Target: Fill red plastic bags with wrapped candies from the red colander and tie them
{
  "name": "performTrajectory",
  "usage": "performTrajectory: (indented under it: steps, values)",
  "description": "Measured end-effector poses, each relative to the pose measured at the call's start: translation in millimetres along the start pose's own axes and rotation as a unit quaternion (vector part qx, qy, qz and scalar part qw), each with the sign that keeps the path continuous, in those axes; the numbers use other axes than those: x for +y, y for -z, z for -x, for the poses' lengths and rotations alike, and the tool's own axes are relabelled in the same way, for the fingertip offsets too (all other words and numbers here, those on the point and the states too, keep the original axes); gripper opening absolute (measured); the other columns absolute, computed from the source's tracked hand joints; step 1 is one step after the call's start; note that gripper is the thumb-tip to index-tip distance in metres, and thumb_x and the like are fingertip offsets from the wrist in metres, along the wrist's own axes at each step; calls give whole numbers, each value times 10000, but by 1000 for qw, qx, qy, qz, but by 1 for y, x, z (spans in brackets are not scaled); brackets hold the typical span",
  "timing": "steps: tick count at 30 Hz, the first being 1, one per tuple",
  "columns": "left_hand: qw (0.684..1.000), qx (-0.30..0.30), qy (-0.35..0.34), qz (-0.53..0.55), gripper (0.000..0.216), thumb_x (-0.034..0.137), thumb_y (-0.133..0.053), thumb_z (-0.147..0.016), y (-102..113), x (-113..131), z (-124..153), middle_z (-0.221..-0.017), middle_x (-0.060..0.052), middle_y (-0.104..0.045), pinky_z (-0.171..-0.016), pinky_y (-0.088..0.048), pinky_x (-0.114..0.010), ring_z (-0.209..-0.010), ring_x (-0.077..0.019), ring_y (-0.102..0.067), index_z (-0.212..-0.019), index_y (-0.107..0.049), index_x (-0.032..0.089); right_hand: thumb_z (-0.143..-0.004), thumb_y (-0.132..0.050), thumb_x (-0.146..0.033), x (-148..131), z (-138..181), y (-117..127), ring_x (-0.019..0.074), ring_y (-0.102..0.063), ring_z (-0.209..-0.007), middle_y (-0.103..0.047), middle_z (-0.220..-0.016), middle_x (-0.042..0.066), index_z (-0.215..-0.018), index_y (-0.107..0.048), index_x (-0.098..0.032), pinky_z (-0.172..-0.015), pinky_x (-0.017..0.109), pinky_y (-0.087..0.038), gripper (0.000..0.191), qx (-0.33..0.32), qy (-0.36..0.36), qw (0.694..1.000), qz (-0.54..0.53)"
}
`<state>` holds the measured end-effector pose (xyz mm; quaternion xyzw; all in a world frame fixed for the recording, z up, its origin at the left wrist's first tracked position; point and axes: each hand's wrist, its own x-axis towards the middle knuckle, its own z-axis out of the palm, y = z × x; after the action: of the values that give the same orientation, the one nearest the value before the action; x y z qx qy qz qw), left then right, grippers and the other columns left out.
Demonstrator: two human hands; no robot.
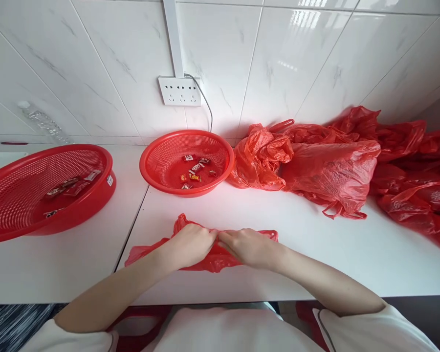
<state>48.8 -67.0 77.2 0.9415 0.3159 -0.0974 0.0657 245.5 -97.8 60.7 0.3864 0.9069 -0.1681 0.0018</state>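
Note:
A crumpled red plastic bag (214, 261) lies on the white table in front of me, its edges spread out to both sides. My left hand (194, 244) is closed on it from the left, and my right hand (247, 247) is closed on it from the right. The two hands meet at the bag's middle, thumbs and fingers nearly touching. Their fingertips are partly hidden, and whether anything is inside the bag I cannot tell. Beyond the hands stands a round red basket (148, 171) with several small wrapped snacks (195, 168) at its bottom.
At the left is a larger red basket (106, 183) holding several wrapped packets (75, 188). Filled red plastic bags (330, 166) line the wall at the right. A clear bottle (46, 122) leans at the back left. A power socket (179, 91) with a cable is on the tiled wall.

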Motion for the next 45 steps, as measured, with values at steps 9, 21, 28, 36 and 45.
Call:
performTrajectory:
  steps: [9,21,28,36,45]
  values:
    - [987,68,-136,-45,144,41,-524,-801,-21,7,-2,-762,-28,-634,-737,-471,-342,-778,-196,-624,-759,-570,171,-827,-617,-455,10,-7,-21,234,-636,-872,-614,-1132,139,-1171,-539,-157,-661,301,-450,461,27,-93,993,66]
    - [996,43,-72,-33,139,196,-558,-862,-39,10,0,-932,-73,-678,-812,-472,-375,-930,-245,-629,-980,-621,159,-849,-583,-276,24,-16,-21,231,-620,-874,-658,-983,106,-1034,-528,-149,-740,314,-413,231,31,-174,984,-20]
    - [983,112,-79,-121,329,-8,-386,-858,-42,12,-5,-1057,-98,-606,-857,-455,-385,-974,-234,-582,-1071,-588,141,-917,-409,-223,45,-12,-8,126,-537,-588,-623,-715,-6,-983,-487,-206,-584,227,-389,104,126,-194,950,-209]
    - [996,29,81,-11,257,141,-392,-918,-33,-12,2,-881,-128,-641,-682,-498,-383,-841,-283,-644,-980,-641,158,-919,-448,-272,69,-8,15,189,-596,-623,-654,-718,52,-1047,-574,-223,-593,278,-391,186,130,-312,941,-7]
    - [978,85,134,135,684,145,-542,-825,-6,-26,2,-1174,-111,-657,-733,-489,-317,-915,-231,-679,-1456,-291,226,-925,-506,-205,22,12,51,243,-559,-1111,-576,-1236,139,-1162,-536,-181,-901,381,-446,240,277,-63,958,47]
